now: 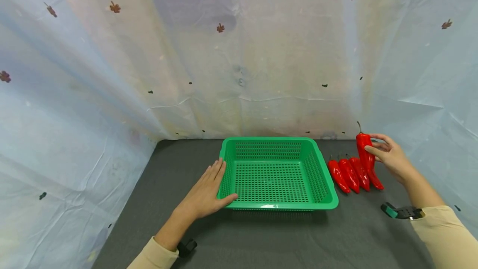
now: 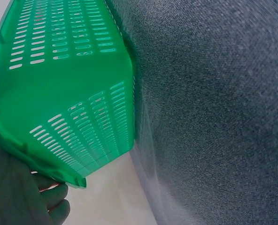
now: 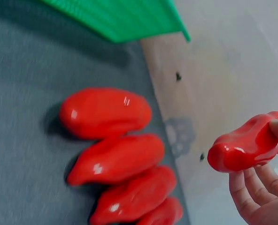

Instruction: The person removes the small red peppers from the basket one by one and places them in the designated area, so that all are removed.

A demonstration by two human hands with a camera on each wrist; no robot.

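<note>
A green plastic basket with slotted walls and nothing in it stands on the dark table. My left hand rests on its left rim, fingers straight and thumb spread over the near corner. The left wrist view shows the fingertips by the rim, below the basket wall. Right of the basket, my right hand pinches a red chili pepper between thumb and fingers, stem up, raised off the table. Several more red chili peppers lie side by side between that hand and the basket.
A dark grey cloth covers the table. A pale plastic sheet with brown marks hangs behind and along both sides. Black wrist devices sit on both wrists.
</note>
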